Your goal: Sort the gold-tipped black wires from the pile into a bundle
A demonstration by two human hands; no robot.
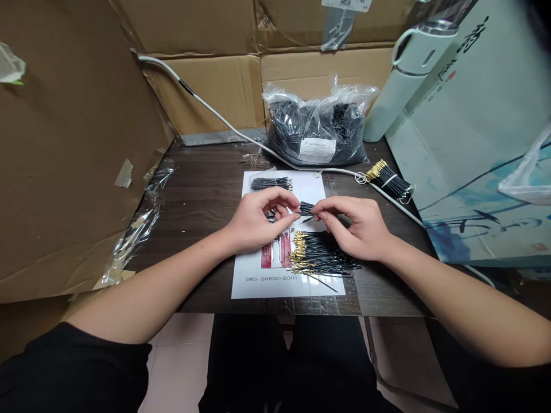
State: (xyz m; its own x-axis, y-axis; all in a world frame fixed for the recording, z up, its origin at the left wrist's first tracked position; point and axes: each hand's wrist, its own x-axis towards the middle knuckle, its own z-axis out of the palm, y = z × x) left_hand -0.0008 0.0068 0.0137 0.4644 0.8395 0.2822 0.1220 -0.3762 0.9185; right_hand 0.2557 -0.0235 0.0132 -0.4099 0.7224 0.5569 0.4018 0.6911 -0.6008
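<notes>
Over a white printed sheet (249, 287), my left hand (267, 221) and my right hand (356, 225) face each other, fingertips pinched. A thin black wire seems to run between the two pinches; its ends are hidden by my fingers. Just behind the fingertips is a small cluster of short black pieces (306, 207). Below my right hand lies a spread pile of black wires with gold terminals (321, 252), the gold ends pointing left. Beyond my left hand, more black pieces (271, 183) lie in a row inside clear plastic.
A clear bag of black parts (316, 129) stands at the back, with a white cable (228, 123) running in front. To the right are a tied wire bundle (390, 180), a pale green bottle (400, 86) and a light panel (482, 143). Cardboard walls (77, 143) enclose the left and back.
</notes>
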